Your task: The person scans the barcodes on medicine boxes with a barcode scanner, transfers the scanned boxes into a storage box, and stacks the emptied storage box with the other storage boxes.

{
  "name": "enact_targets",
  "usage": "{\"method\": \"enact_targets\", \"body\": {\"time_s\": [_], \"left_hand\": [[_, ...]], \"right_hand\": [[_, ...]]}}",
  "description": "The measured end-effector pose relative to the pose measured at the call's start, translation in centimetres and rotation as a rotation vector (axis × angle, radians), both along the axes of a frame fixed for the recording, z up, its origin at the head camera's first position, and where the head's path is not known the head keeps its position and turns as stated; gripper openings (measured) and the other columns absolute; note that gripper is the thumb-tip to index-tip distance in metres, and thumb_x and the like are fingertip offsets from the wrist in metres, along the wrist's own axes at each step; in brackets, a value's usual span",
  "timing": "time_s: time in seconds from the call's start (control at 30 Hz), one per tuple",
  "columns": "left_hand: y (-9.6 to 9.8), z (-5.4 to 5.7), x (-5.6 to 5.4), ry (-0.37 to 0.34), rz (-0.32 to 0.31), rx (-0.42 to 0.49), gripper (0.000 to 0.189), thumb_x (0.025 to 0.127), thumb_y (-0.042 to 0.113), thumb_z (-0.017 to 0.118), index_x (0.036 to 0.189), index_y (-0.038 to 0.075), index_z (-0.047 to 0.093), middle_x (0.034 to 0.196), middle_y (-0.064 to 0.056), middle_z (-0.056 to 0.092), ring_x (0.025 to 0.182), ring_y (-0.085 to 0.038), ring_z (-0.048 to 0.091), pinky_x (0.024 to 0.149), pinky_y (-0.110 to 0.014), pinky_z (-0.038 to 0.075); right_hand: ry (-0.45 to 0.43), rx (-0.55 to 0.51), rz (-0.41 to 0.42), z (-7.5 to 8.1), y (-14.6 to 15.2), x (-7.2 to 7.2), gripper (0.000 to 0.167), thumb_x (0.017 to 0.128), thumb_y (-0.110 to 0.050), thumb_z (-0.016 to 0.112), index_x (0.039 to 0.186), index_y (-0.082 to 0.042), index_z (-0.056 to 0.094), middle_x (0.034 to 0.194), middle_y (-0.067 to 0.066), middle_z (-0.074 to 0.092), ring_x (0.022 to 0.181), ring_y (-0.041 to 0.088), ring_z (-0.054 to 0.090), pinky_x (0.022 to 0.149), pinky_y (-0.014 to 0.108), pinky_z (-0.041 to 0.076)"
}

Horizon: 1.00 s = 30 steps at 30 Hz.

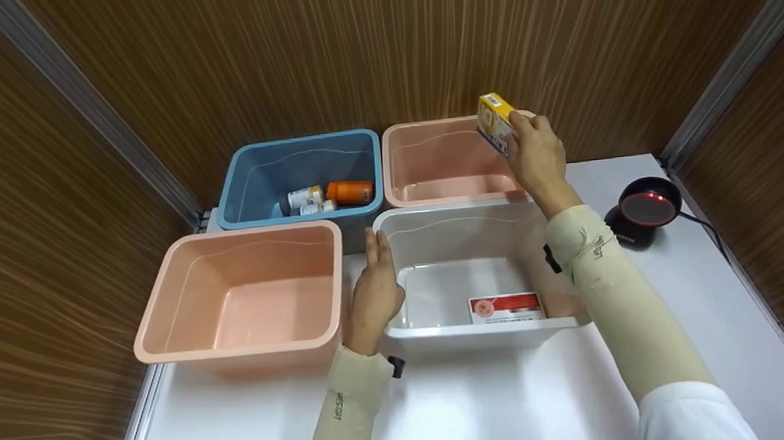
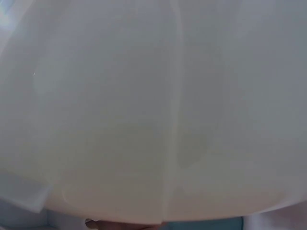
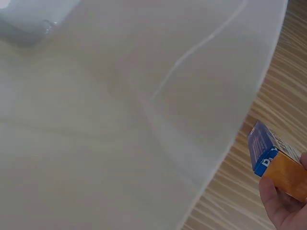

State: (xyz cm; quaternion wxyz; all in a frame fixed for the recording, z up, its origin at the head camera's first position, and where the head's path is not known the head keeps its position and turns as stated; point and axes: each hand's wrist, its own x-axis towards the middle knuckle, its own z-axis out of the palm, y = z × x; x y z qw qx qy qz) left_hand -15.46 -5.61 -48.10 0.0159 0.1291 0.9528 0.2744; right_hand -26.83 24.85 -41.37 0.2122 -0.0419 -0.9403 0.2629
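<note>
My right hand point(image 1: 539, 156) pinches a small yellow, white and blue box point(image 1: 495, 122) above the right part of the back pink bin point(image 1: 421, 133). In the right wrist view the same box point(image 3: 276, 163) shows a blue end and an orange side, with the thumb under it. My left hand point(image 1: 374, 296) is beside the left wall of the white bin point(image 1: 480, 330), fingers straight and pointing away from me. Inside that bin a red and white box point(image 1: 506, 307) lies near the front wall. The left wrist view is mostly filled by a pale bin wall point(image 2: 120, 105).
A blue bin point(image 1: 240, 181) at the back left holds an orange bottle point(image 1: 351, 192) and white bottles point(image 1: 305, 197). A second pink bin point(image 1: 196, 293) stands at front left. On the right is a black scanner point(image 1: 646, 208) with red lights and a cable. Wood-grain panels point(image 1: 422, 41) enclose the white table point(image 1: 458, 406).
</note>
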Motion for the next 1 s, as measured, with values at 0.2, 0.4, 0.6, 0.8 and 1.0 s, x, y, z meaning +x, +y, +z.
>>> {"method": "enact_targets", "body": {"time_s": [0.2, 0.4, 0.6, 0.8, 1.0], "left_hand": [[0.0, 0.1, 0.0, -0.012, 0.007, -0.01, 0.084, 0.09, -0.009, 0.061, 0.16, 0.0, 0.016, 0.167, -0.021, 0.002, 0.067, -0.018, 0.054, 0.052, -0.023, 0.045], [-0.1, 0.2, 0.2, 0.01, -0.007, -0.008, 0.084, 0.089, -0.01, 0.062, 0.16, -0.001, 0.017, 0.166, -0.023, 0.003, 0.069, -0.018, 0.055, 0.051, -0.022, 0.045], [0.0, 0.2, 0.4, 0.034, -0.024, -0.008, 0.083, 0.088, -0.01, 0.062, 0.159, -0.003, 0.02, 0.166, -0.024, 0.005, 0.064, -0.017, 0.054, 0.05, -0.022, 0.044], [0.2, 0.3, 0.5, 0.017, -0.013, 0.007, 0.081, 0.09, -0.009, 0.061, 0.159, -0.003, 0.02, 0.166, -0.023, 0.004, 0.077, -0.023, 0.059, 0.053, -0.024, 0.044], [0.2, 0.4, 0.5, 0.02, -0.008, -0.002, 0.082, 0.089, -0.01, 0.061, 0.159, -0.002, 0.019, 0.166, -0.023, 0.005, 0.079, -0.025, 0.059, 0.053, -0.025, 0.044]], "right_hand": [[-0.022, 0.042, 0.01, -1.0, -0.2, -0.1, 0.048, 0.101, -0.012, 0.06, 0.148, -0.013, 0.052, 0.133, 0.027, 0.051, 0.113, 0.052, 0.058, 0.095, 0.063, 0.047], [-0.034, 0.031, -0.01, -1.6, 0.1, 0.0, 0.051, 0.099, -0.008, 0.061, 0.149, -0.012, 0.052, 0.131, 0.029, 0.051, 0.113, 0.052, 0.057, 0.096, 0.062, 0.046], [-0.056, 0.031, -0.057, -2.0, 0.6, 0.2, 0.051, 0.1, -0.012, 0.061, 0.15, -0.013, 0.05, 0.13, 0.028, 0.05, 0.11, 0.051, 0.059, 0.094, 0.061, 0.048], [0.02, 0.032, -0.099, -2.5, 0.9, 0.2, 0.048, 0.1, -0.013, 0.063, 0.147, -0.008, 0.054, 0.123, 0.028, 0.053, 0.103, 0.052, 0.061, 0.087, 0.061, 0.05], [-0.068, 0.0, -0.114, -2.5, 1.5, 0.1, 0.051, 0.099, -0.022, 0.065, 0.146, -0.008, 0.052, 0.13, 0.032, 0.051, 0.109, 0.055, 0.058, 0.092, 0.063, 0.047]]}}
